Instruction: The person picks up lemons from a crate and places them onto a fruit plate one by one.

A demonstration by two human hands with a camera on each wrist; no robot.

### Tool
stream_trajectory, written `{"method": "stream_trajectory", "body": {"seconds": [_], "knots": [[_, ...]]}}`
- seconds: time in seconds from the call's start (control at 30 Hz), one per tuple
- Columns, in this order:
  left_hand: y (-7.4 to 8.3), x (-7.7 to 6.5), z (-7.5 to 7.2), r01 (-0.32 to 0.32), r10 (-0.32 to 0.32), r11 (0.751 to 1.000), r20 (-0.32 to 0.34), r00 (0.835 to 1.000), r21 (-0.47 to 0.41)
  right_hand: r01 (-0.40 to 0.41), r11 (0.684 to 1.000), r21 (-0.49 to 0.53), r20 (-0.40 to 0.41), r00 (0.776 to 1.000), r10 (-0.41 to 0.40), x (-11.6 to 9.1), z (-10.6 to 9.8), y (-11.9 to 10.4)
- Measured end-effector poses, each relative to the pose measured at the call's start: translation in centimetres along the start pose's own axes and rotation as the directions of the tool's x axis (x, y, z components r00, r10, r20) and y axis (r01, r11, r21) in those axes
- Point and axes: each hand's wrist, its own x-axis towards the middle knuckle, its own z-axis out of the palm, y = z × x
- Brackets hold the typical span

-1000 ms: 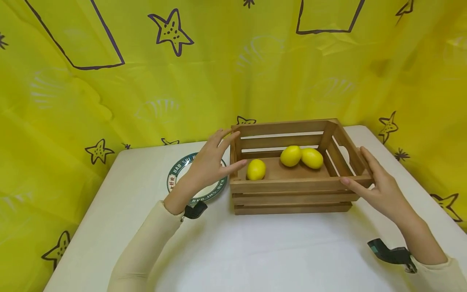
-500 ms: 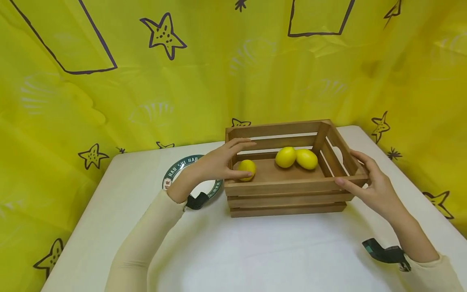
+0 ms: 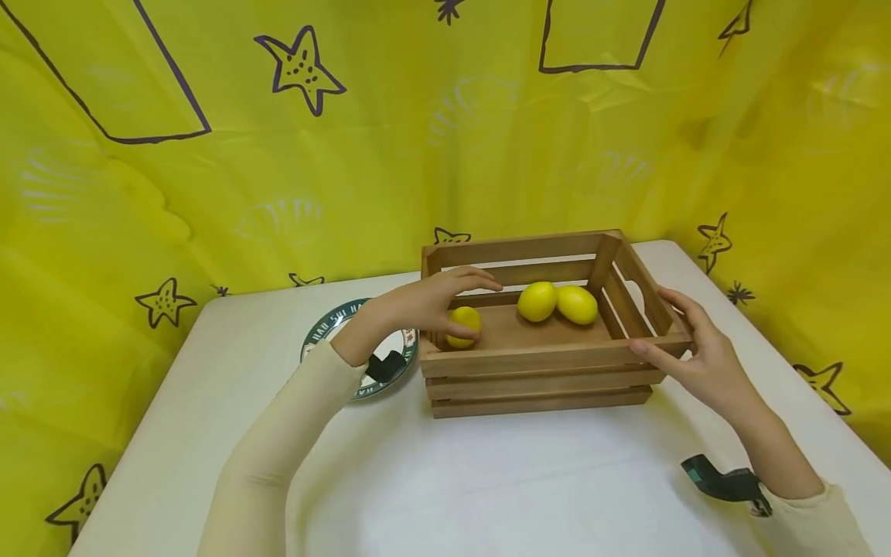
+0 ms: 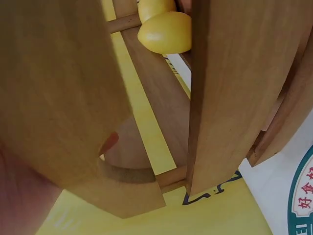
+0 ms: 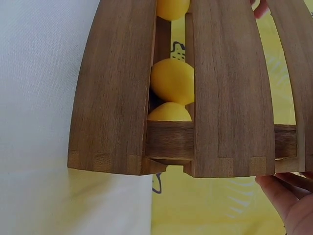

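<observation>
White table (image 3: 529, 480), yellow backdrop (image 3: 390, 170). Left hand (image 3: 430, 300) has just been moved in over the 9 o'clock end of the wooden crate (image 3: 543, 359), spread apart about the lemon (image 3: 465, 316) inside; no clamp seen. Crate clamped at 3 o'clock by right hand (image 3: 706, 367). Lemon judged within grasp.

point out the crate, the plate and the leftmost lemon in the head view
Crate (image 3: 543, 358): head view, on its top front slat.
Plate (image 3: 321, 329): head view, on its green patterned rim.
Leftmost lemon (image 3: 465, 316): head view, on its visible upper part.
</observation>
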Motion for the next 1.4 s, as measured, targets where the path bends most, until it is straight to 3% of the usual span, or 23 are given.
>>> {"method": "stream_trajectory", "body": {"seconds": [0.17, 0.33, 0.43, 0.63, 0.73, 0.87, 1.1, 1.27, 1.4], "knots": [[-0.3, 0.7, -0.3, -0.019, 0.021, 0.999, 0.057, 0.998, -0.027, 0.006, 1.000, 0.017, 0.004, 1.000, -0.006, 0.0, 0.3, -0.1], [-0.8, 1.6, -0.7, -0.031, 0.040, 0.998, 0.160, 0.986, -0.058, 0.011, 1.000, 0.027, 0.000, 1.000, -0.011, 0.1, 0.3, -0.2], [-1.1, 2.3, -1.0, 0.001, 0.008, 0.999, 0.220, 0.975, -0.040, 0.014, 0.999, 0.042, 0.002, 1.000, -0.014, 0.2, 0.3, -0.3], [-1.3, 3.6, -1.3, 0.126, -0.142, 0.989, 0.274, 0.951, 0.076, 0.019, 0.998, 0.055, -0.005, 1.000, -0.019, 0.2, 0.3, -0.4], [-1.4, 3.9, -1.2, 0.210, -0.234, 0.971, 0.280, 0.931, 0.111, 0.021, 0.997, 0.072, -0.004, 1.000, -0.021, 0.2, 0.4, -0.5], [-1.2, 4.2, -0.7, 0.266, -0.318, 0.944, 0.319, 0.893, 0.196, 0.020, 0.996, 0.092, 0.000, 1.000, -0.020, 0.3, 0.5, -0.5], [-0.9, 5.2, 0.7, 0.231, -0.364, 0.906, 0.373, 0.854, 0.355, 0.012, 0.996, 0.088, -0.007, 1.000, -0.012, 0.2, 0.3, -0.3], [-0.7, 5.9, 1.8, 0.225, -0.384, 0.902, 0.447, 0.808, 0.368, 0.011, 0.996, 0.087, -0.008, 1.000, -0.010, 0.1, 0.2, 0.0], [-0.7, 6.1, 2.2, 0.215, -0.429, 0.874, 0.485, 0.762, 0.436, 0.016, 0.996, 0.085, -0.007, 1.000, -0.016, 0.0, 0.0, 0.2]]}}
